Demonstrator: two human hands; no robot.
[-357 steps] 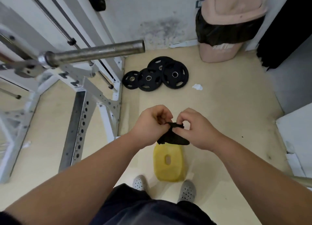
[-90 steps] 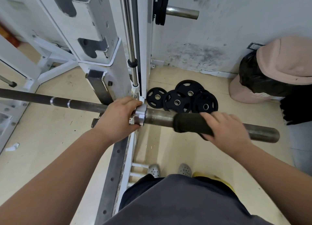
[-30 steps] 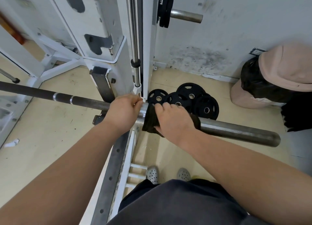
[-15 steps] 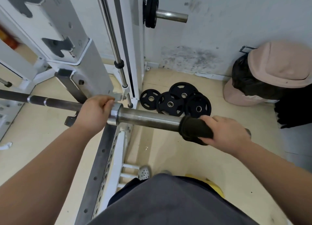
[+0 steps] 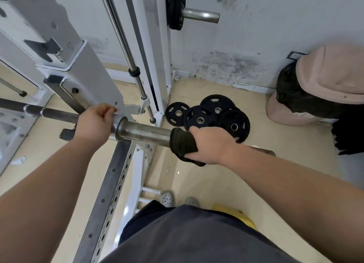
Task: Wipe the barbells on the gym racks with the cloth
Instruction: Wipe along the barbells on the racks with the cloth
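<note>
A steel barbell (image 5: pixel 144 133) lies across the white rack (image 5: pixel 92 85), its thick sleeve pointing right. My left hand (image 5: pixel 93 122) grips the bar just left of the sleeve's collar. My right hand (image 5: pixel 211 144) wraps a dark cloth (image 5: pixel 182 144) around the sleeve and holds it there, a little right of the middle of the sleeve. The sleeve's far end (image 5: pixel 264 150) shows past my right wrist.
Several black weight plates (image 5: pixel 208 115) lie on the floor by the wall. A peg with black plates (image 5: pixel 189 12) sticks out of the upright. A pink bin with a black bag (image 5: pixel 323 89) stands at right. A yellow object (image 5: pixel 238 216) lies by my feet.
My right hand with the cloth slid out along the sleeve from the collar toward the end, and now sits slightly back toward the middle. My left hand has kept its grip.
</note>
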